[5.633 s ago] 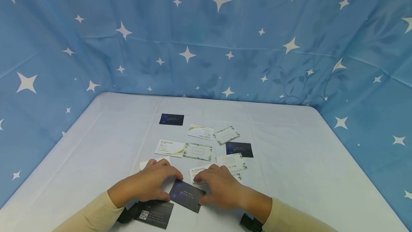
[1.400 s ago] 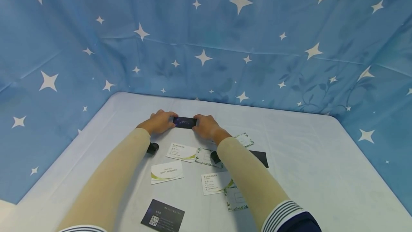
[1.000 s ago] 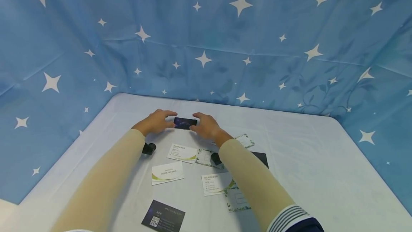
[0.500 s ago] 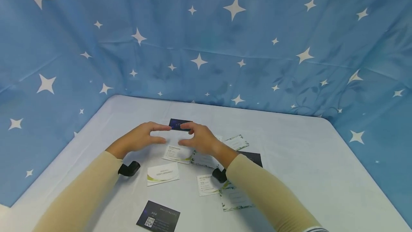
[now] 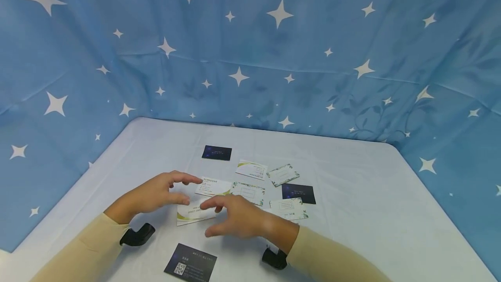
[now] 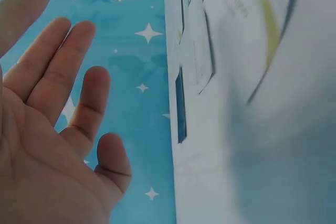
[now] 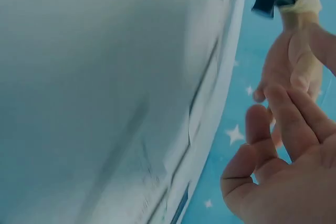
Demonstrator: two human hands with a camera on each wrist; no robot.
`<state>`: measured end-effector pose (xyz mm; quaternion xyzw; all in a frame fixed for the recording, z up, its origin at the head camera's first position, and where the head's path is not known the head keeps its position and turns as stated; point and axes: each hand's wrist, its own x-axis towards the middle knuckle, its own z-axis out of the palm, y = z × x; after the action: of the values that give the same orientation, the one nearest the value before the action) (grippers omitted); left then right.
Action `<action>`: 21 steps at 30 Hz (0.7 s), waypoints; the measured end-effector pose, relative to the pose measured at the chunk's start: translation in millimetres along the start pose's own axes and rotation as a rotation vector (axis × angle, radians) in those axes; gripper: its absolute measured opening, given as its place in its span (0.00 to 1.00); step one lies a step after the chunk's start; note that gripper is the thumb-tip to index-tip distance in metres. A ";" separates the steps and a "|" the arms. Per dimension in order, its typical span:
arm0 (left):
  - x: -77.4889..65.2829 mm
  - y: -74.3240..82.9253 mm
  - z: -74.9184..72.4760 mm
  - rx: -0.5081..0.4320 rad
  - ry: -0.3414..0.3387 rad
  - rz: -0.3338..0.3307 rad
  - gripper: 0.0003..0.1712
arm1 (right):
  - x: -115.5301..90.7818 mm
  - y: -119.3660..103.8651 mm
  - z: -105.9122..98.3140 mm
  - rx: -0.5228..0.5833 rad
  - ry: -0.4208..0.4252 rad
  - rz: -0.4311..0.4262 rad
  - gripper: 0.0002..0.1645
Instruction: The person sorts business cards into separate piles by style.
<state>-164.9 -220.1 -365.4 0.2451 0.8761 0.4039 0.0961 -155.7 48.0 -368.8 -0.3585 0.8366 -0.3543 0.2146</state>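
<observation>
My left hand [image 5: 156, 193] hovers over the left side of the laid-out business cards, fingers loosely spread and holding nothing. To its right, my right hand [image 5: 244, 219] also holds nothing, its thumb and forefinger apart. Below and between them lies a white COMPANY LOGO card [image 5: 188, 216], partly covered by the right fingers. Just behind is a white card with a yellow-green curve [image 5: 212, 186], beside a leaf-bordered card [image 5: 248, 192]. At the back sits a dark blue card [image 5: 217, 152]. Nearest me lies a dark card with a QR code [image 5: 191, 263].
Further cards lie to the right: a white one with a yellow curve [image 5: 252, 169], a leaf-bordered card [image 5: 279, 176], a dark card [image 5: 298, 193] and another leaf-bordered one [image 5: 291, 210]. A starry blue curtain [image 5: 250, 47] hangs behind the white table [image 5: 352, 186].
The dark card handled near the front at first was carried to the dark card at the back. Both hands then let go there and drew back towards me, parting slightly.
</observation>
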 end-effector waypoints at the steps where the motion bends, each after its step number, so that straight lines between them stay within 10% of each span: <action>1: -2.0 -0.4 1.5 -0.001 -0.006 0.002 0.25 | -3.2 -0.7 3.3 -0.019 -0.029 -0.009 0.33; 10: -7.3 -9.9 13.2 -0.016 -0.036 0.018 0.25 | -14.6 -1.1 22.5 -0.224 -0.288 -0.159 0.28; 21: -3.7 -5.6 23.1 -0.053 -0.099 -0.053 0.27 | -21.8 5.3 13.1 -0.375 -0.265 -0.048 0.27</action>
<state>-155.2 -209.8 -384.9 0.2389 0.8654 0.4119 0.1562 -135.9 61.3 -379.1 -0.4552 0.8436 -0.1476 0.2437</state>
